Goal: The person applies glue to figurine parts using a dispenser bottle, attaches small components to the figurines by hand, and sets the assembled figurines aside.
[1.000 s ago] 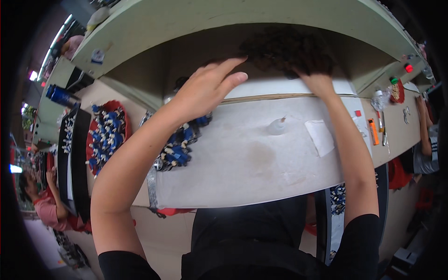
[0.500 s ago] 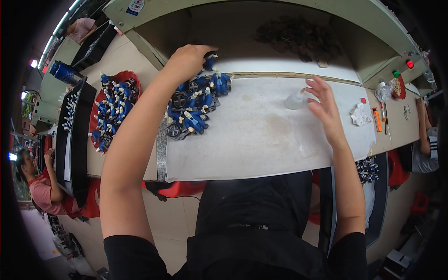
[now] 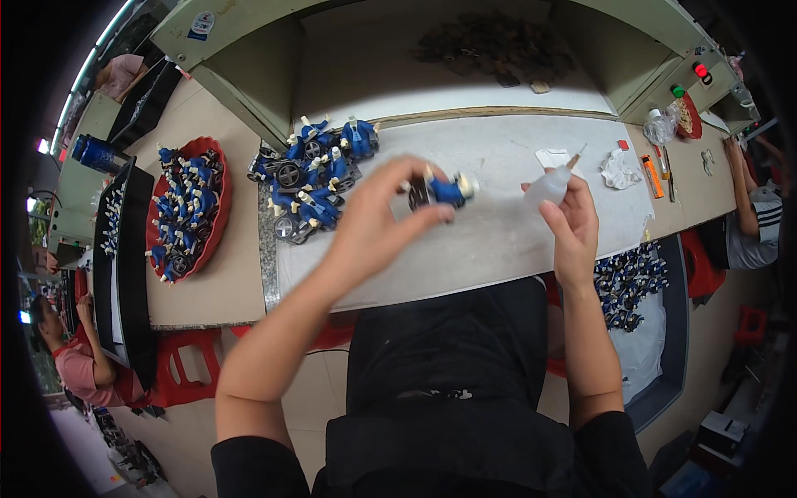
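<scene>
My left hand [image 3: 382,217] is clamped on a blue toy [image 3: 448,192], above the pale surface [image 3: 490,245]. My right hand [image 3: 574,222] is wrapped around a cloudy bottle [image 3: 545,191], tilted upward, near that toy. To the left lies a toy pile [image 3: 336,166], and beyond it a filled red bowl [image 3: 217,236].

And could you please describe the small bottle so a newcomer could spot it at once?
Find the white-covered worktop, then the right hand above it. That hand holds the bottle, small and whitish. Its thin needle-like tip sets it apart from the blue toy figure in the left hand and the crumpled white wad to its right.
</scene>
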### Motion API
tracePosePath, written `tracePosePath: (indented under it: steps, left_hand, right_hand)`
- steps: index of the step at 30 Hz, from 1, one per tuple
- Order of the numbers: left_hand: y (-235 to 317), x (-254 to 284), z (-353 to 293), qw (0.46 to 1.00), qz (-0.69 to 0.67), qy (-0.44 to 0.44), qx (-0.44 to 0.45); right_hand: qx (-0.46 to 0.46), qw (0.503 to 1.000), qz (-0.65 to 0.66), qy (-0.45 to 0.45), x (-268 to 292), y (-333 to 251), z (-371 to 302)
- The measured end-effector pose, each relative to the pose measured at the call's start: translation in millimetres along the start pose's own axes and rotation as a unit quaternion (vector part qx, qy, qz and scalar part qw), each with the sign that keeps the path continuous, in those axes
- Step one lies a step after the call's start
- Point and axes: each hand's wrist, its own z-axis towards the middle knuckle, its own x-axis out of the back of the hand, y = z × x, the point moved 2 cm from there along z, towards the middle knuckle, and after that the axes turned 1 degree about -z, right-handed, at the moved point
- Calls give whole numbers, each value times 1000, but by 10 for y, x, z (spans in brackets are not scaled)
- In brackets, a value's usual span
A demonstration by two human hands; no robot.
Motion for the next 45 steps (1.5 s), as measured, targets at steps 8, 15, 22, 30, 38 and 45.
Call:
tracePosePath:
  steps: [8,15,22,30,38,45]
  left_hand:
    - [-447,-456,-370,997,56,46,17]
    - [-351,-436,-407,998,50,43,-5]
    - [-362,-483,-430,991,48,92,-84]
    - [-359,-478,-438,987,101,55,-110]
    - [-365,-488,-433,985,108,49,-125]
    - [-366,-478,-442,985,114,43,-122]
  right_hand:
    - [-32,994,61,80,21,10,-625]
    - [-11,970,158,186,108,-16,-843]
    - [4,970,120,213,83,83,-923]
    - [179,972,-113,99,-202,105,-918]
    - [225,959,-162,51,-315,148,-873]
    - [221,960,-164,43,-335,155,-858]
